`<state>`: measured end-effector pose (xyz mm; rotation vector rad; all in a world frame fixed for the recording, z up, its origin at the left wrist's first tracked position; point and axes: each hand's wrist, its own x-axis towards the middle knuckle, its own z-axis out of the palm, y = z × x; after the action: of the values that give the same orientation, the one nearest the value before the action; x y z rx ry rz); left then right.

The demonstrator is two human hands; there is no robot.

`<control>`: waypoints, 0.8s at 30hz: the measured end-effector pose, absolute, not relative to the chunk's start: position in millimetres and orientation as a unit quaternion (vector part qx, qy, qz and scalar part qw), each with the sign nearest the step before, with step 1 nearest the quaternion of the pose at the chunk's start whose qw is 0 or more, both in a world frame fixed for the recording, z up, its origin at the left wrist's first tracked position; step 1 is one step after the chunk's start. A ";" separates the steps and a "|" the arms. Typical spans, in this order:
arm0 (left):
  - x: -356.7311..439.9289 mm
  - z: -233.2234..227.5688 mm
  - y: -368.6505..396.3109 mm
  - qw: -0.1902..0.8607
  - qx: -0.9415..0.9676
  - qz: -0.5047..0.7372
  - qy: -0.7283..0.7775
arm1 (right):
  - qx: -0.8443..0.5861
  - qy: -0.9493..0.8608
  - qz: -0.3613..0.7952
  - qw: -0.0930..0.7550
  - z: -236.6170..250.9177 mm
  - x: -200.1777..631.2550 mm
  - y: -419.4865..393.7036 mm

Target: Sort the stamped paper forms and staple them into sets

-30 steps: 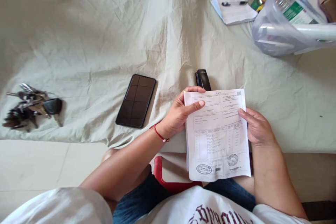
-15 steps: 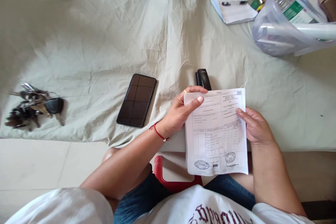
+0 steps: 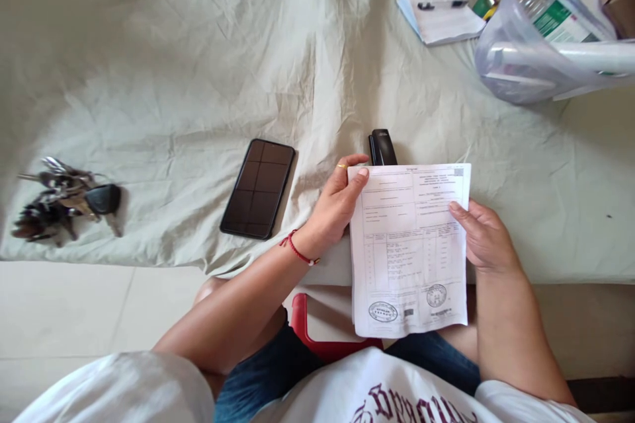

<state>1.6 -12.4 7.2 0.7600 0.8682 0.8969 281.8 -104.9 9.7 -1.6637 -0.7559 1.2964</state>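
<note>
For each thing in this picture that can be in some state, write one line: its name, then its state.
left hand: gripping the form's top left corner
right hand: holding the form's right edge
printed form: held flat, face up
phone: screen dark, lying flat
stapler: shut, partly hidden behind the form
keys: bunched, lying on the cloth

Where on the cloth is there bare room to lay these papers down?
The widest bare cloth lies beyond the phone and keys, stretching to the notepad. A smaller patch sits right of the stapler, below the plastic bag. The far right corner is crowded.
</note>
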 end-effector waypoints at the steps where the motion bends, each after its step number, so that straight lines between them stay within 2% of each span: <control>1: 2.1 5.6 -13.3 0.738 0.343 0.415 0.407 | -0.671 -0.304 0.514 0.440 9.5 282.8 -105.2; 8: 7.2 -5.6 -20.7 0.665 0.343 0.463 0.475 | -0.665 -0.331 0.520 0.423 13.6 281.3 -109.2; 24: 7.6 -5.6 -20.5 0.671 0.314 0.476 0.474 | -0.652 -0.333 0.524 0.436 11.6 276.3 -108.1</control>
<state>7.6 -20.5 -5.6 0.7084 1.0671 1.0715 276.3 -108.1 11.6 -1.6225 -0.8281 1.3032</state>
